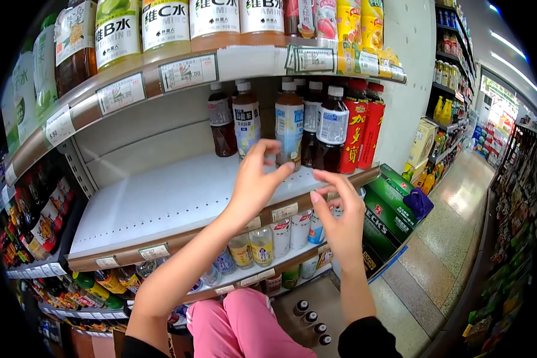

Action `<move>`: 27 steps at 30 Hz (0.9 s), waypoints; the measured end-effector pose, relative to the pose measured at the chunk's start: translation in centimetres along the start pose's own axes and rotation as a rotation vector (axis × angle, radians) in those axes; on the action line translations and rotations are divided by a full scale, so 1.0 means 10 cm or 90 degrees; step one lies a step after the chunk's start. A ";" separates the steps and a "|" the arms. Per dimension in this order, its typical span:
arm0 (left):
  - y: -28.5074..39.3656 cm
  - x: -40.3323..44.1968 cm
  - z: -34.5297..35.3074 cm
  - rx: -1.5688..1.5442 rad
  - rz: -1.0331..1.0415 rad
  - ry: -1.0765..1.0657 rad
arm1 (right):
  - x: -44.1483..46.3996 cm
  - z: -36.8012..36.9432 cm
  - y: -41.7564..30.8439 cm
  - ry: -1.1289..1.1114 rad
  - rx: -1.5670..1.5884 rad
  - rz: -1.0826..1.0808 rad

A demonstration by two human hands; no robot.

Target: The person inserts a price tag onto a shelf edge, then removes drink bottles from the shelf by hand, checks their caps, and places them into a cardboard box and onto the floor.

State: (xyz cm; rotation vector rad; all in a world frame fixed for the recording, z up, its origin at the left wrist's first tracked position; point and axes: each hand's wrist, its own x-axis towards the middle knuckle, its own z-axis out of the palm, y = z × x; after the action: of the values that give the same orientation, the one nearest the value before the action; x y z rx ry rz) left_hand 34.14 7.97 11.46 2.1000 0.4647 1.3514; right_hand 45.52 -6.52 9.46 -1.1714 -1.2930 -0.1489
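My left hand (261, 173) reaches over the middle shelf, thumb and curled fingers apart. It overlaps the lower part of a tea bottle (289, 122) with a blue and white label; I cannot tell whether it touches it. My right hand (342, 209) is in front of the shelf edge, its fingers bent and apart, with nothing between them. Beside that bottle stand an oolong tea bottle (246, 116), a dark bottle with a white cap (332, 125) and red cans or bottles (355, 128). A dark red drink bottle (222, 122) stands farther left.
The white shelf board (155, 185) extends left of the bottles. Above, another shelf holds vitamin drinks (165, 24) over price tags (188, 71). Small bottles (261, 246) fill the shelf below. Dark-capped bottles (310, 317) stand near my knees. Green beer cartons (379, 218) are at right.
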 end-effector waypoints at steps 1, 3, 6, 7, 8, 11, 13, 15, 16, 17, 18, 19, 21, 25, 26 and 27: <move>-0.10 0.16 0.10 0.051 0.022 0.042 | -0.04 0.00 -0.02 0.012 0.020 0.010; -0.30 0.40 0.28 0.142 0.064 0.141 | -0.16 0.00 -0.03 0.012 0.030 0.032; -0.58 0.72 0.49 0.192 0.093 0.254 | -0.30 -0.03 -0.03 -0.006 0.045 0.071; -0.58 0.80 0.51 0.163 0.083 0.254 | -0.33 -0.06 -0.03 -0.017 0.042 0.074; -0.59 0.87 0.52 0.134 0.073 0.256 | -0.36 -0.08 -0.02 -0.029 0.037 0.077; -0.59 0.99 0.52 0.079 0.002 0.199 | -0.40 -0.16 0.03 -0.035 0.042 0.080; -0.59 1.04 0.55 0.094 -0.025 0.196 | -0.41 -0.21 0.06 -0.040 0.038 0.089; -0.61 1.09 0.59 0.138 -0.058 0.201 | -0.41 -0.22 0.07 -0.046 0.042 0.091; -0.59 1.10 0.60 0.161 -0.076 0.202 | -0.40 -0.21 0.07 -0.049 0.044 0.093; -0.58 1.09 0.59 0.153 -0.074 0.201 | -0.40 -0.21 0.07 -0.048 0.045 0.090; -0.58 1.07 0.58 0.146 -0.072 0.200 | -0.39 -0.21 0.07 -0.046 0.046 0.088; -0.55 1.05 0.56 0.139 -0.070 0.198 | -0.39 -0.20 0.07 -0.045 0.048 0.086; -0.49 0.97 0.51 0.134 -0.044 0.210 | -0.35 -0.19 0.06 -0.039 0.039 0.070; -0.19 0.66 0.39 0.168 -0.004 0.212 | -0.15 -0.15 0.01 -0.009 0.007 0.026; -0.17 0.58 0.39 0.167 0.033 0.216 | -0.07 -0.13 0.00 0.010 -0.002 -0.009; -0.17 0.52 0.39 0.165 0.072 0.219 | 0.04 -0.10 -0.02 0.029 -0.012 -0.045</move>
State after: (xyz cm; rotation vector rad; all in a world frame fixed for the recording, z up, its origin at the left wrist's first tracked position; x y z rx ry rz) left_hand 39.91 11.14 12.85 2.1251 0.7041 1.8159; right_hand 46.17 -7.13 10.04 -1.1327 -1.2954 -0.2391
